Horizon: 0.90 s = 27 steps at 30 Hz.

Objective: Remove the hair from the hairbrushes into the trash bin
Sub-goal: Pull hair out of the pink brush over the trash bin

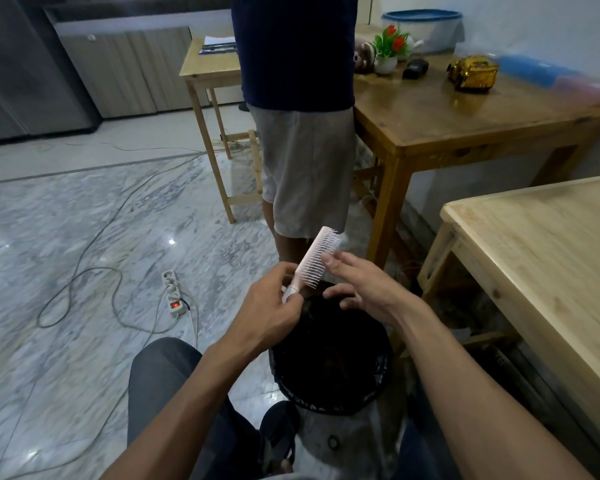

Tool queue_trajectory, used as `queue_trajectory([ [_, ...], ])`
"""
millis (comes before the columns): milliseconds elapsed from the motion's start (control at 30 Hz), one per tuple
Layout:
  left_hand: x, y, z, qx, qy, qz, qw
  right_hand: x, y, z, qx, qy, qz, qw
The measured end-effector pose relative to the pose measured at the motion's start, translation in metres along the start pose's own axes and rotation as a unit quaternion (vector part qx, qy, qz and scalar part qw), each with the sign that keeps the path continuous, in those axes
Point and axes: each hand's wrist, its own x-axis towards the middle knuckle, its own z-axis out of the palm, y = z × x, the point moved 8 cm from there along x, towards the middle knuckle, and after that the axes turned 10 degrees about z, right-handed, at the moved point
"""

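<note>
Above the bin, at the middle of the view, a pale pink plastic hairbrush (315, 262) is held by its handle in the left hand (269, 311), whose fingers are closed around the lower end. Its long axis is tilted, running from the lower left at the handle up to the upper right at the head, and its bristles are turned to the right and slightly downward, toward the right hand (359, 285). That hand is kept open with the fingers loosely spread, one fingertip (327, 258) being set against the bristles near the head; nothing is gripped in it. Whether any hair is left among the bristles cannot be told. Directly below both hands a round trash bin lined with a black plastic bag (329, 368) is placed on the marble floor (84, 220), between the seated person's knees. To the left, a white power strip with a lit red switch (173, 293) is laid among loose cables. Behind the brush, another person in grey shorts (307, 168) is seen standing beside a brown wooden table (465, 112), and a lighter wooden table (548, 258) is seen at the right
</note>
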Motion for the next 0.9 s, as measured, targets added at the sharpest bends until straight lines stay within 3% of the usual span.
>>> queue_trajectory([
  [100, 0.004, 0.005, 0.006, -0.004, -0.025, 0.066, 0.998, -0.002, -0.007, 0.013, 0.044, -0.056, -0.029, 0.997],
  [233, 0.004, -0.002, 0.005, 0.013, -0.051, 0.074, 0.996, 0.000, -0.011, 0.007, 0.044, -0.027, -0.070, 0.996],
  [433, -0.003, -0.002, 0.008, 0.016, -0.062, 0.092, 0.994, 0.000, 0.000, 0.003, 0.001, -0.037, -0.042, 0.998],
  [533, -0.004, -0.001, 0.010, 0.023, -0.019, 0.104, 0.994, -0.003, -0.003, 0.000, -0.046, 0.013, -0.040, 0.998],
  [633, -0.001, 0.000, 0.010, 0.118, 0.024, 0.110, 0.987, 0.004, -0.002, -0.005, -0.084, 0.127, -0.027, 0.988],
  [700, 0.000, -0.001, 0.006, 0.168, 0.042, 0.102, 0.980, 0.007, 0.003, -0.011, -0.050, 0.191, -0.018, 0.980],
  [900, -0.005, -0.016, -0.009, 0.181, 0.080, 0.052, 0.979, 0.000, 0.002, -0.030, 0.032, 0.233, -0.055, 0.970],
])
